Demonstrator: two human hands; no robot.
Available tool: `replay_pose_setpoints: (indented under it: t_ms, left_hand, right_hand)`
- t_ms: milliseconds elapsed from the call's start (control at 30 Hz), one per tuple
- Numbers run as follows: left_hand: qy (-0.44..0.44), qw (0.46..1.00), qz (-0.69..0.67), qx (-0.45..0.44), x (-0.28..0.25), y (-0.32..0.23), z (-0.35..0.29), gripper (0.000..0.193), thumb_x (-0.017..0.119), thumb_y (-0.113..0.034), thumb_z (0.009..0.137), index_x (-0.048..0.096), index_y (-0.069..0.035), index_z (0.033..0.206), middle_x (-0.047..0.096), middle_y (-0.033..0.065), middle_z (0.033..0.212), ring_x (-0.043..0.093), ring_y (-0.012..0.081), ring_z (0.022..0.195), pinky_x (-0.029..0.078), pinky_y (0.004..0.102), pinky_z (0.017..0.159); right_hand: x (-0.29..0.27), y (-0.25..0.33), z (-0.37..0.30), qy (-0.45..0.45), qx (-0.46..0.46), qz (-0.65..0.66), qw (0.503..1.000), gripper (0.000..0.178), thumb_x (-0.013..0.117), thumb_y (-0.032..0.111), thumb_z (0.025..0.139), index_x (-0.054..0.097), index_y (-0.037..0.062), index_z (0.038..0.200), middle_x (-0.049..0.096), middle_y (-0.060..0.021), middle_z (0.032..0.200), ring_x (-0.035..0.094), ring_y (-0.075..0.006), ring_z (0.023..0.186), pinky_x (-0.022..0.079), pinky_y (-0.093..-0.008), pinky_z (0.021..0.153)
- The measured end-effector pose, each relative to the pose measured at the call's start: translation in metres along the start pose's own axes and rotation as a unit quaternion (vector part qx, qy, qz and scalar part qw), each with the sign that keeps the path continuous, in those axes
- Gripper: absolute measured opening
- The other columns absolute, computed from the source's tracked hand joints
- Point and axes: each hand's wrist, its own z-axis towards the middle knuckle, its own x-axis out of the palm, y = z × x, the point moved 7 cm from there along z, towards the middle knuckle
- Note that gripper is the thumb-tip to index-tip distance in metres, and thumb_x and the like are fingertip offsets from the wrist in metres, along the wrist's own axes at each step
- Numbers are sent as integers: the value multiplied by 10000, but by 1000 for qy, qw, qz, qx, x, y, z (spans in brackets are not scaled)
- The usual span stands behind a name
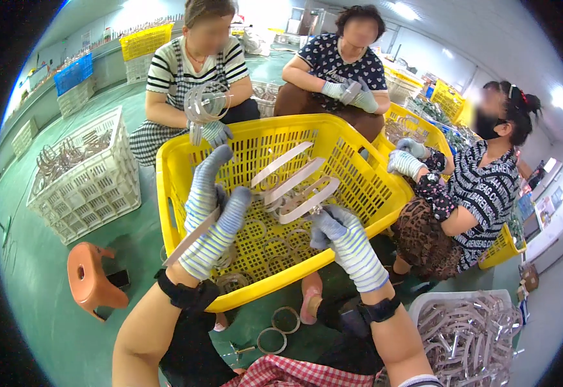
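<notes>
My left hand (211, 222), in a striped knit glove, is over the left side of a yellow slotted basket (278, 288). Its forefinger points up, and a flat metal band (194, 240) lies across the palm in the crook of the thumb. At the basket's near right side, my gloved right hand (351, 248) is closed on the end of several metal band clamps (310, 200), which fan out over the basket. A small bolt fitting shows by its fingertips. More metal rings (231, 282) lie on the basket floor.
Three co-workers sit around the basket; one holds several metal rings (205, 103). White crates of bands stand at left (94, 193) and lower right (468, 338). An orange stool (88, 277) is at left. Two rings (272, 340) and a T-handled tool (242, 349) lie near my feet.
</notes>
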Motion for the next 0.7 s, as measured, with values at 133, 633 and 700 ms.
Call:
replay_pose_setpoints:
  t_ms: [133, 633, 700]
  left_hand:
    - [17, 998, 47, 29, 6, 13, 5, 452, 464, -118, 927, 370, -48, 1364, 487, 87, 1252, 489, 170, 1080, 386, 287, 936]
    - [46, 999, 17, 22, -6, 103, 34, 465, 397, -294, 999, 394, -25, 1378, 503, 42, 1221, 472, 129, 968, 373, 234, 855]
    - [55, 998, -13, -1, 12, 126, 32, 461, 401, -301, 997, 403, -44, 1380, 520, 9, 1098, 401, 92, 823, 334, 213, 729]
  right_hand:
    - [3, 0, -5, 20, 9, -15, 1000, 440, 514, 450, 903, 673, 41, 864, 522, -16, 570, 504, -96, 521, 410, -247, 541]
    - [-50, 68, -41, 13, -123, 143, 982, 320, 559, 372, 852, 601, 74, 743, 536, -14, 576, 516, -120, 497, 393, -271, 483]
    - [-97, 107, -74, -85, -242, 56, 965, 286, 565, 339, 851, 592, 81, 733, 532, -12, 579, 525, -125, 512, 404, -268, 503]
